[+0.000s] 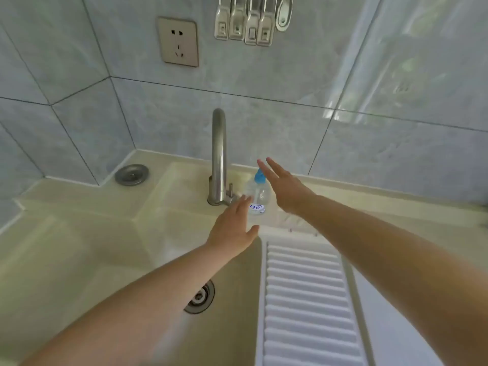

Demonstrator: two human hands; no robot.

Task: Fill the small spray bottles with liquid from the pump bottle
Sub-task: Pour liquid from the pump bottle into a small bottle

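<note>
Forearms fill the bottom of the view, both reaching forward over the sink (pixel 232 326). Pump bottle (pixel 257 198) stands upright on the ledge behind the basin, just right of the faucet (pixel 219 157); clear body, blue pump top, blue-and-white label low on the front. Looks mostly clear inside; liquid level can't be read.

Left hand (pixel 232 228) is at the bottle's lower left, fingers straight and spread, fingertips at or just short of the label; contact can't be confirmed, some blur. Right hand (pixel 284 184) is at the upper right beside the pump top, fingers extended and apart, gripping nothing. Neither hand holds anything.

Progress, judged from this: right at the start. Bottle not yet picked up, pump not pressed. No small spray bottles visible anywhere in frame, so none filled as far as can be seen. Left to do: grasp bottle, bring in the spray bottles, open them, pump liquid in, close.

Around it: ribbed white washboard (pixel 306 299) right of the basin, drain (pixel 199 297) in the basin, round metal cap (pixel 131 174) on the counter's left corner, wall socket (pixel 178 41), metal hooks (pixel 250 22) up top.
</note>
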